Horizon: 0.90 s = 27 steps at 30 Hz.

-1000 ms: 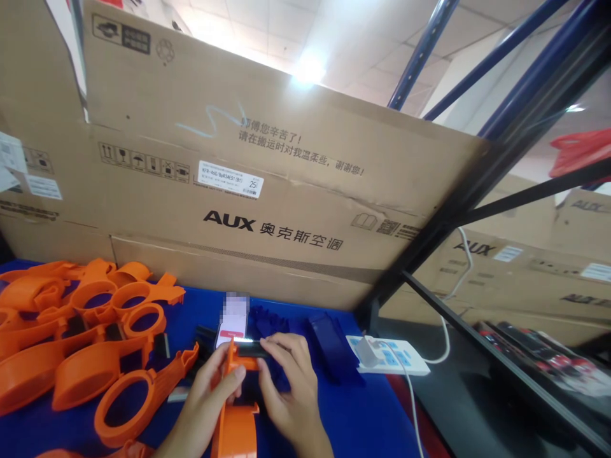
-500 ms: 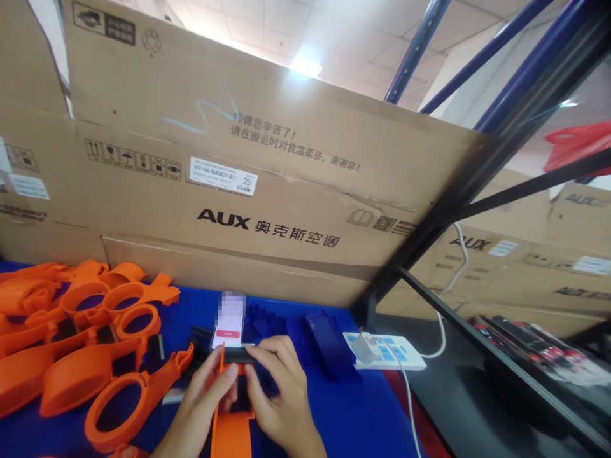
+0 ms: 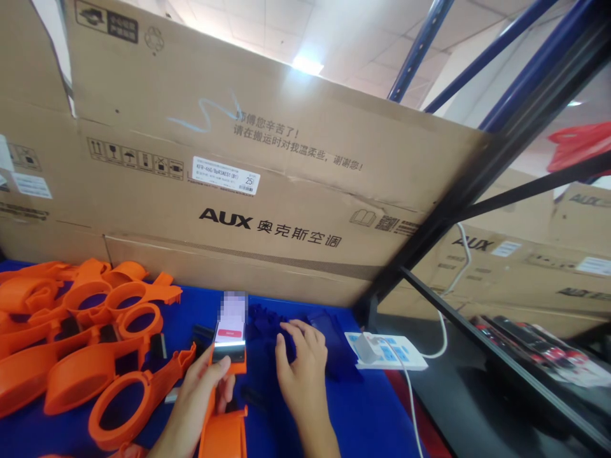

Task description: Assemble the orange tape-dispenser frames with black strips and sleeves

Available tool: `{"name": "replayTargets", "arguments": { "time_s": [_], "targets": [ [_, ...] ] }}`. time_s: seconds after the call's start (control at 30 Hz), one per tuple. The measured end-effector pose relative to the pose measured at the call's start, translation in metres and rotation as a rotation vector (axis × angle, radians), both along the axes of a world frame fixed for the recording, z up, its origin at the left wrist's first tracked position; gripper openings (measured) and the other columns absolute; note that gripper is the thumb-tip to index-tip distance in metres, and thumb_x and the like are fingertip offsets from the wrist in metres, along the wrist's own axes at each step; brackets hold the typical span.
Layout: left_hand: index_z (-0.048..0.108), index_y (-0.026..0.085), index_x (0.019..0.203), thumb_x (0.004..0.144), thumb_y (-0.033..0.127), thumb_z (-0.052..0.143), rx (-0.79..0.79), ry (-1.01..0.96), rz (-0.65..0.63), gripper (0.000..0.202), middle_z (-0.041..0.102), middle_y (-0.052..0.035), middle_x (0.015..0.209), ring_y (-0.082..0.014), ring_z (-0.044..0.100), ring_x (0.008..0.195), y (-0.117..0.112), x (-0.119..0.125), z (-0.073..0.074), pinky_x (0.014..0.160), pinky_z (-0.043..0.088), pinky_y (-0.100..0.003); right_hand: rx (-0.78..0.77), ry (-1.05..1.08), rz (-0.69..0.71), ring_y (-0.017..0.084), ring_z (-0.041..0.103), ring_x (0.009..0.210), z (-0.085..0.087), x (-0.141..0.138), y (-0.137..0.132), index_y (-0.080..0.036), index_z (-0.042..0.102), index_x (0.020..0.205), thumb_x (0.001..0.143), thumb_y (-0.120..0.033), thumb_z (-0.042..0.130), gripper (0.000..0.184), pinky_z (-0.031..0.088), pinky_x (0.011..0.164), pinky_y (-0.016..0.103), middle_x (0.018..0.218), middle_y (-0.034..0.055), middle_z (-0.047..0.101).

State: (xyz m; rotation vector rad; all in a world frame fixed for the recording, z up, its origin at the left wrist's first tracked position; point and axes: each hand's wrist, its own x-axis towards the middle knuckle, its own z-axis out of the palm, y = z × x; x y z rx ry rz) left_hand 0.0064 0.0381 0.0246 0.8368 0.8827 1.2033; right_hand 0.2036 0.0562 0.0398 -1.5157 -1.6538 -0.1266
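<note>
Along the back of the blue table [image 3: 367, 407], a wide brown AUX air-conditioner carton [image 3: 267, 210] with a white shipping label [image 3: 226, 175], handling symbols and a pale blue scrawl. On the table's right side, near a black metal rack post [image 3: 470, 184], a white power strip [image 3: 387, 353] with blue socket faces, a plug [image 3: 366, 348] and white cables. Farther right, more AUX cartons [image 3: 515, 270], a red bag [image 3: 580, 146], and above everything a lit ceiling lamp [image 3: 308, 65].

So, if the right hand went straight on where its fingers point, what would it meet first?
The right hand would likely meet the dark blue pieces beyond its fingertips, before the cardboard box; height is unclear, so it might pass above them.
</note>
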Motion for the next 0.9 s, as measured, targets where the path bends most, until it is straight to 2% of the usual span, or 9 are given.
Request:
{"name": "replayTargets", "arguments": {
  "time_s": [0.1,0.23,0.33,0.53,0.73,0.9],
  "targets": [
    [0.061,0.020,0.083,0.087,0.052,0.069,-0.026,0.000,0.003,0.033,0.059,0.0037,0.052,-0.0093,0.046,0.041,0.001,0.000,-0.001,0.043,0.034,-0.020,-0.164,-0.206,-0.141,0.044,0.049,0.125,-0.009,0.001,0.003,-0.024,0.075,0.113,0.090,-0.029,0.066,0.025,0.045,0.091,0.059,0.134,0.0207,0.060],
    [0.057,0.021,0.080,0.088,0.052,0.068,-0.041,0.007,0.007,0.034,0.061,0.0034,0.055,-0.0098,0.047,0.042,0.000,0.000,-0.005,0.044,0.035,-0.021,-0.407,-0.335,-0.237,0.044,0.045,0.133,-0.011,-0.010,-0.003,-0.024,0.075,0.118,0.089,-0.033,0.067,0.031,0.040,0.100,0.055,0.143,0.0199,0.055],
    [0.057,0.021,0.081,0.089,0.052,0.067,-0.028,0.011,-0.008,0.033,0.061,0.0034,0.056,-0.0101,0.047,0.042,-0.001,0.000,-0.007,0.045,0.035,-0.021,-0.497,-0.380,-0.269,0.043,0.043,0.136,-0.006,-0.018,-0.007,-0.023,0.074,0.121,0.090,-0.036,0.065,0.035,0.037,0.104,0.054,0.146,0.0196,0.053],
    [0.058,0.021,0.082,0.092,0.052,0.064,0.016,0.039,-0.070,0.033,0.060,0.0030,0.058,-0.0108,0.049,0.046,-0.002,-0.001,-0.011,0.048,0.036,-0.022,-0.495,-0.400,-0.310,0.043,0.044,0.135,-0.003,-0.019,-0.004,-0.023,0.074,0.122,0.089,-0.032,0.066,0.035,0.036,0.103,0.053,0.145,0.0199,0.054],
    [0.058,0.021,0.082,0.092,0.048,0.066,0.041,0.038,-0.062,0.030,0.060,0.0033,0.059,-0.0109,0.050,0.048,-0.002,-0.001,-0.009,0.049,0.037,-0.022,-0.501,-0.385,-0.308,0.044,0.044,0.134,-0.013,-0.014,0.001,-0.021,0.076,0.118,0.089,-0.031,0.066,0.033,0.036,0.102,0.053,0.144,0.0211,0.054],
    [0.060,0.021,0.086,0.092,0.046,0.066,0.045,0.033,-0.073,0.027,0.060,0.0034,0.059,-0.0112,0.050,0.049,-0.004,-0.001,-0.008,0.049,0.038,-0.022,-0.480,-0.373,-0.269,0.043,0.045,0.133,-0.016,-0.016,0.002,-0.025,0.075,0.119,0.086,-0.029,0.069,0.034,0.037,0.101,0.052,0.145,0.0189,0.054]
  ]
}}
